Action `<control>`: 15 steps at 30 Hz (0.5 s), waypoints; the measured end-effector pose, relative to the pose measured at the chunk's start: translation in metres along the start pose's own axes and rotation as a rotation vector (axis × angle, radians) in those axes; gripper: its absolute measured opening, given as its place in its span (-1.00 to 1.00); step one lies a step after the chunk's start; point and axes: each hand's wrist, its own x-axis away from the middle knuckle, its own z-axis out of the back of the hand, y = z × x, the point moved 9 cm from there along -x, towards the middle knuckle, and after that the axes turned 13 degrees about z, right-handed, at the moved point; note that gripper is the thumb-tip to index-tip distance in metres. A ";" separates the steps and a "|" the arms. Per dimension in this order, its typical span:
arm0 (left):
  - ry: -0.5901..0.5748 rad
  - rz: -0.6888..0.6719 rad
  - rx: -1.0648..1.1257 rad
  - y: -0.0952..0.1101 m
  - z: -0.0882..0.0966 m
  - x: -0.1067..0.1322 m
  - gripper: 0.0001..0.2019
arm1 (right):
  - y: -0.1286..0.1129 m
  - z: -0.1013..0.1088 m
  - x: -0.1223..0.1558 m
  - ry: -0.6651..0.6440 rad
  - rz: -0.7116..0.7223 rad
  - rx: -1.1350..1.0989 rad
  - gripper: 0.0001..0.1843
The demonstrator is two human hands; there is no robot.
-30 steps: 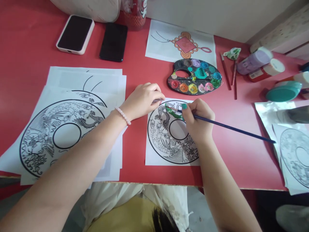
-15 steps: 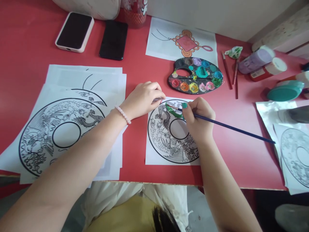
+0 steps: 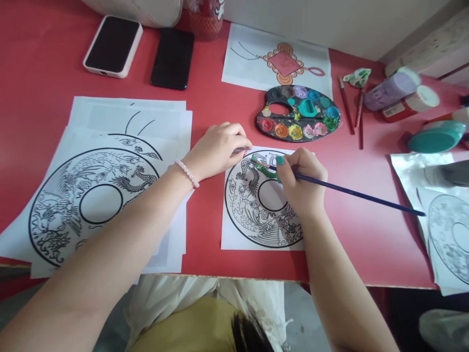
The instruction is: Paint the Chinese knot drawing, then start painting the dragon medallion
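Note:
My right hand (image 3: 304,183) is closed around a long paintbrush (image 3: 351,192) with a dark blue handle. The brush tip touches wet green paint (image 3: 264,169) near the top of a line-art sheet (image 3: 242,215). Printed on that sheet is a black-outlined ring with a dragon and phoenix. At its upper left corner rests my left hand (image 3: 220,149), fingers bent and apart from the thumb, gripping nothing visible. A pale bead bracelet (image 3: 186,173) circles the left wrist. Beyond both hands lies a black paint palette (image 3: 262,124) with wells of several colours.
Stacked line-art sheets (image 3: 98,171) lie under my left forearm. Two phones (image 3: 173,58) sit at the back left. Behind the palette is a painted knot picture (image 3: 284,63). Brushes (image 3: 346,105), a purple paint bottle (image 3: 392,89) and a green bottle (image 3: 436,137) are at the right.
The brush has shifted slightly, its handle end farther right. Both hands keep nearly the same places, and the green patch looks much the same.

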 end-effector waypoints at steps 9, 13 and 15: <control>0.007 -0.005 0.001 0.000 0.001 0.000 -0.82 | 0.003 0.003 0.001 0.026 -0.024 -0.002 -0.63; 0.011 -0.008 0.012 0.000 0.001 0.000 -0.82 | 0.001 0.004 -0.002 0.033 -0.016 0.049 -0.62; 0.009 -0.006 0.017 0.000 0.000 0.000 -0.82 | 0.002 0.005 -0.002 0.040 -0.008 0.060 -0.63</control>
